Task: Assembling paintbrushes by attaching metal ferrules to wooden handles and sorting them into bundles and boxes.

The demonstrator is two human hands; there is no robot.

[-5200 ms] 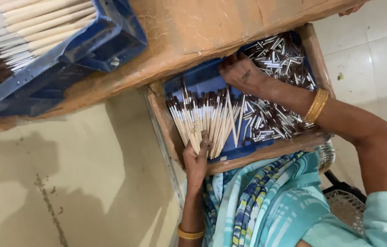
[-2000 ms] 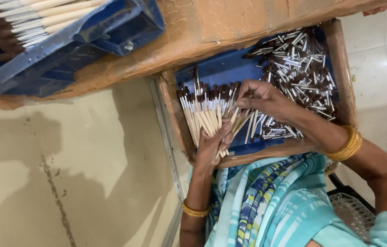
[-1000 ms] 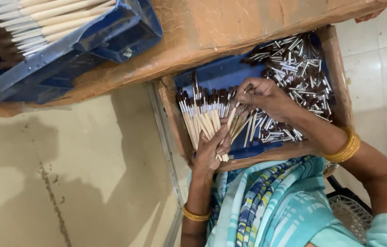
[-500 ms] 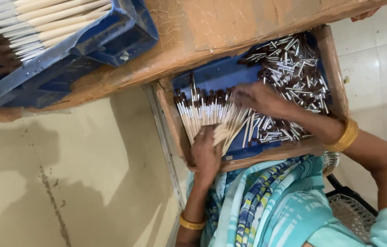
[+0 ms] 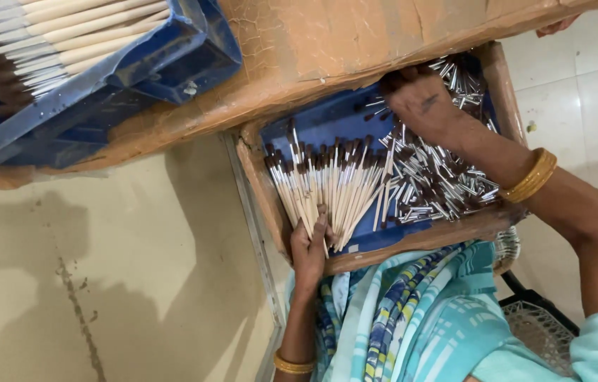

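Note:
A wooden tray (image 5: 426,240) lined with blue sheet sits on my lap. My left hand (image 5: 309,247) grips the near ends of a fanned bundle of paintbrushes (image 5: 331,187) with pale wooden handles and dark bristle tips. My right hand (image 5: 426,106) reaches to the tray's far side, fingers curled down into a pile of short silver ferrules with dark tips (image 5: 440,177). Its fingertips are hidden in the pile. Gold bangles circle both wrists.
A cardboard-covered bench edge (image 5: 355,42) runs above the tray. On it at the upper left, a blue crate (image 5: 136,78) holds several finished brushes (image 5: 51,28). Beige floor lies to the left, and a wire stool seat (image 5: 539,332) is at the lower right.
My right hand has left the bundle and moved up to the far part of the ferrule pile. My left hand still holds the bundle, now fanned wider.

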